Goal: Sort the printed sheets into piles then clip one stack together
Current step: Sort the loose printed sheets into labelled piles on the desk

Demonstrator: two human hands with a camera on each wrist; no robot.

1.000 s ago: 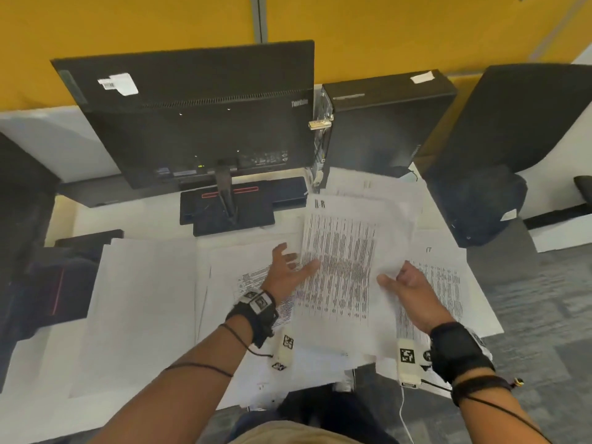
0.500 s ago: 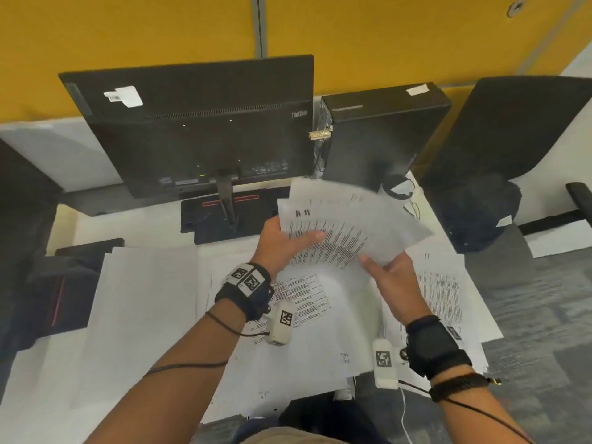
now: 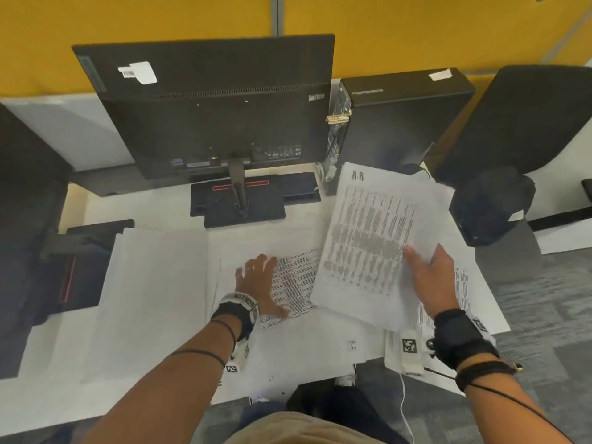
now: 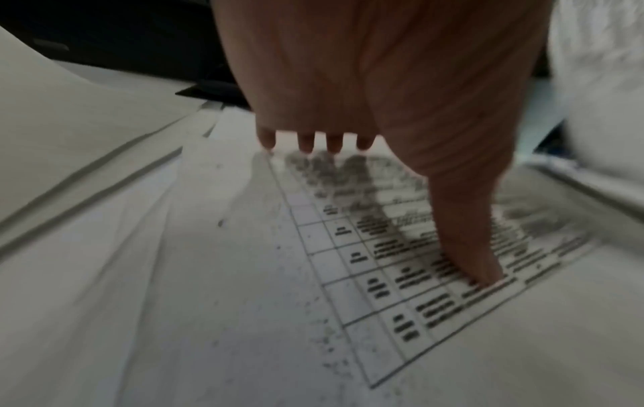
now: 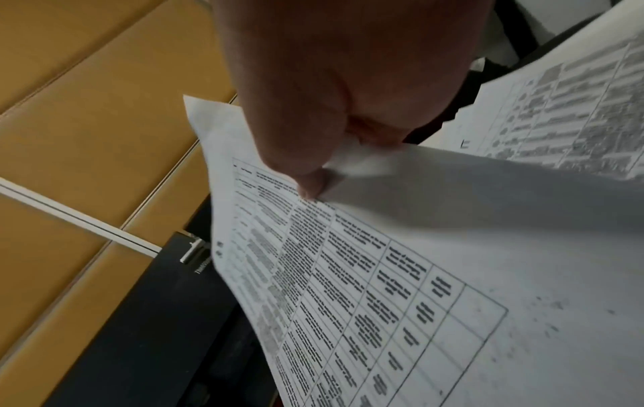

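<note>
Your right hand [image 3: 431, 280] pinches a few printed sheets [image 3: 371, 232] by their right edge, thumb on top of the table of text and fingers curled beneath, and holds the bundle tilted above the bench [image 3: 179, 213], its top corner reaching toward the black computer box [image 3: 403, 123] behind. In the right wrist view the thumb [image 5: 313, 181] presses on the gridded print while the paper sags away from it. Your left hand [image 3: 259, 283] lies flat and spread on another printed page [image 3: 298, 280] resting on the bench, fingers straight, thumb stretched out across the rows of the table; the left wrist view shows the fingertips [image 4: 334, 143] and thumb touching the paper and gripping nothing. More white sheets cover the bench around both hands: a blank-looking pile [image 3: 157, 283] lies to the left, loose pages lie under your forearms, and a printed page [image 3: 461, 293] shows beneath the right wrist. A black monitor [image 3: 217, 104] stands behind the papers, its back toward you, before a yellow wall [image 3: 128, 24].
</note>
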